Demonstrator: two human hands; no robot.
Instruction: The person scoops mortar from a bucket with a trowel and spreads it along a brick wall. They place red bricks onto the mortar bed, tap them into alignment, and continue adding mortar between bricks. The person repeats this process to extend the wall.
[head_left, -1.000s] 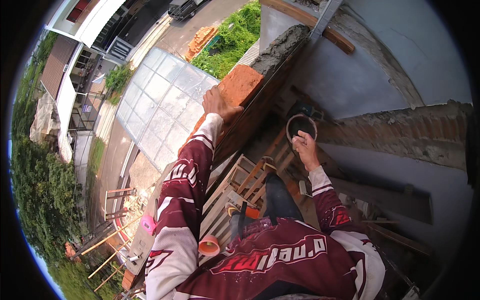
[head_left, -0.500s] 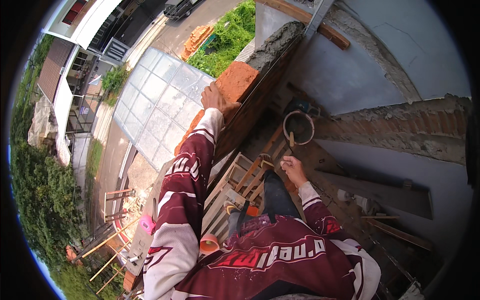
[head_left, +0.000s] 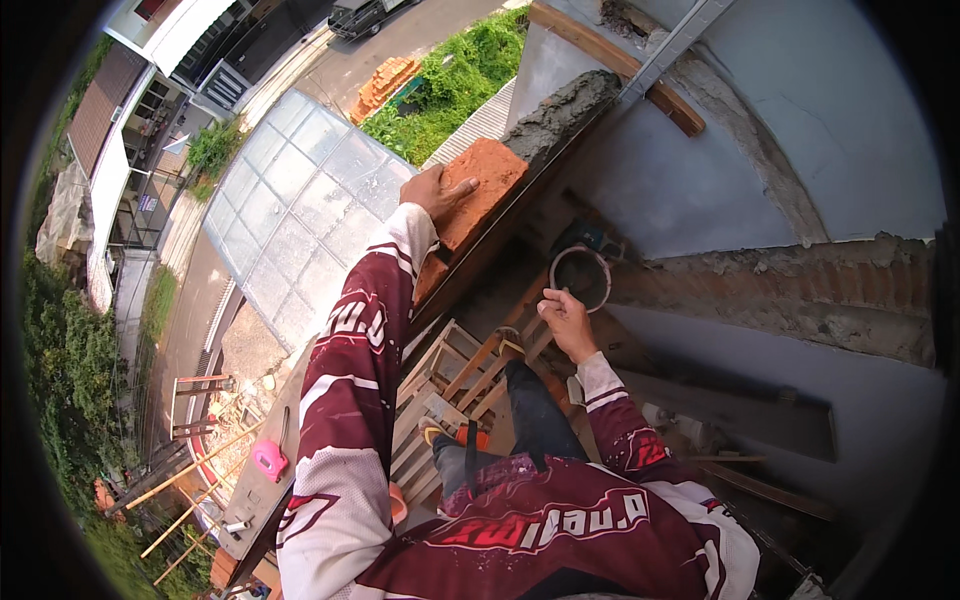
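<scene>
Left hand [head_left: 437, 194] grips the brick [head_left: 490, 180] beside grey mortar [head_left: 562, 115], thumb over its face, seemingly to steady it. Right hand [head_left: 570, 325], fingers curled, is near the bucket [head_left: 606, 268]; contents undetermined.

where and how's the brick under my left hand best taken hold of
Probably across its two long sides, coming from above: the top face of the brick is largely exposed, while its far end sits close up to the mortar, leaving little room for an end-to-end grip. Your left hand is on its street-side edge, thumb on top.
</scene>
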